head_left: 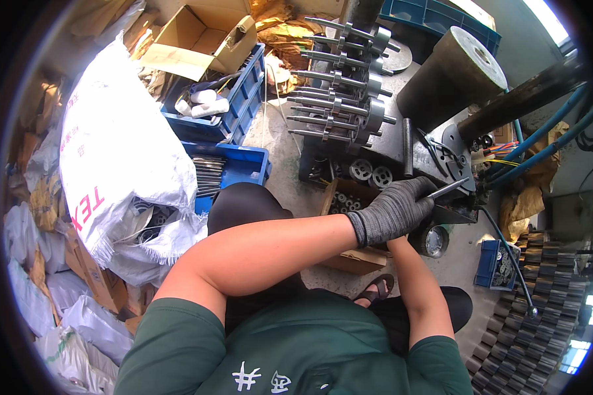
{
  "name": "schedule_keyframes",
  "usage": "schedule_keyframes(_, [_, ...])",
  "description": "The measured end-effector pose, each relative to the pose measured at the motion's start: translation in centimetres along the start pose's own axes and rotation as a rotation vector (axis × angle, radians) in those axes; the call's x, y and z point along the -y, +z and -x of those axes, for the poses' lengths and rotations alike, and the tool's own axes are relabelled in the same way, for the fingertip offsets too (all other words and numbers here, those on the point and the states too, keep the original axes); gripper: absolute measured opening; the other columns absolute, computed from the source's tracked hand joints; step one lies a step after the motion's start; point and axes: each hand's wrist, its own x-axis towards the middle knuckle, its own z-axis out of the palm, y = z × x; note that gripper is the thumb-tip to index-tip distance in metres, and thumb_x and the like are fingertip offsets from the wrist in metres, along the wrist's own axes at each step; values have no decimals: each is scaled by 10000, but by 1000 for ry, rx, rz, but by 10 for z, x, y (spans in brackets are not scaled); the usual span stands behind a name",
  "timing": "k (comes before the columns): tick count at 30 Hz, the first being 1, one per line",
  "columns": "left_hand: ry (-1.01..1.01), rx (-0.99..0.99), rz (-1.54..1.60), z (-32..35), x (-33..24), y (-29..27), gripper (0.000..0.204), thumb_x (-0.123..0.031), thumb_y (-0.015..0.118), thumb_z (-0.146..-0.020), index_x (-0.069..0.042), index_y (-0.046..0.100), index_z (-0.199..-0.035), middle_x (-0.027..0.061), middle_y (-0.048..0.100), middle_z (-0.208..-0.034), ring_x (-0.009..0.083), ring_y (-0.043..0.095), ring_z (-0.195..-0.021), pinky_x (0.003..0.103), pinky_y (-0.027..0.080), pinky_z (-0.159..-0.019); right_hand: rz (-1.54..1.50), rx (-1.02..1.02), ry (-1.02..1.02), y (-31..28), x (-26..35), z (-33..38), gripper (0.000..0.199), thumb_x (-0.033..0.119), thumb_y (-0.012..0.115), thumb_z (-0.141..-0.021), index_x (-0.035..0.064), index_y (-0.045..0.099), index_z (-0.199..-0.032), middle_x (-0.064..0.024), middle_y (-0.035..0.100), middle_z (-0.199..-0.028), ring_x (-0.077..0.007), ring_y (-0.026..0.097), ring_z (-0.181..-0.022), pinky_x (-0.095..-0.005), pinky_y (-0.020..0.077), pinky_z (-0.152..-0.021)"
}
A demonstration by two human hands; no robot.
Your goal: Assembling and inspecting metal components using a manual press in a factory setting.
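My left hand (pixel 396 209), in a dark grey knitted glove, reaches across to the right with its fingers closed round a slim steel shaft (pixel 451 187). The shaft's free end points up and right, beside a slotted metal plate (pixel 456 155) on the machine. My right forearm (pixel 416 280) comes up from below, and the right hand is hidden behind the gloved one, so its fingers do not show. Beyond the hands, several steel shafts with round collars (pixel 339 79) lie in a row on the bench. A short dark rod (pixel 408 146) lies close to the glove.
A large dark cylinder (pixel 435 89) stands at the back right, near blue hoses (pixel 550 138). Below the bench is a cardboard box (pixel 356 261) of small metal parts. Blue crates (pixel 249 99) and a white sack (pixel 122 145) are on the left. Stacked metal parts (pixel 530 309) fill the lower right.
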Motion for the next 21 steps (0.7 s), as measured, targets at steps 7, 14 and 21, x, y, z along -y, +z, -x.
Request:
schedule_keyframes(7, [-287,108,365,13,-30,-10,336,-170,583,-951,33,618,-1216,142,681,-987,202,663,-943,368,542,-861,-36,20,44,-41,-20,48,456,247,585,-971,80,543,-1393,-133,568,-1419,-285,563,-1276,-402,406,-1118])
schedule_keyframes(14, [-222,120,196,16,-2,1,313,-235,582,-990,7,636,-1182,117,688,-989,172,659,-926,332,540,-838,-1262,-874,95,-37,-27,93,428,-24,669,-861,3,596,-1282,-117,680,-1162,-226,676,-1054,-337,558,-922])
schedule_keyframes(21, [-179,196,-13,22,17,15,290,-228,564,-992,-17,634,-1179,115,688,-882,169,667,-794,340,556,-728,-2157,-1204,73,-2,-36,96,339,-47,624,-906,38,603,-1233,-167,691,-1156,-302,708,-982,-411,610,-850])
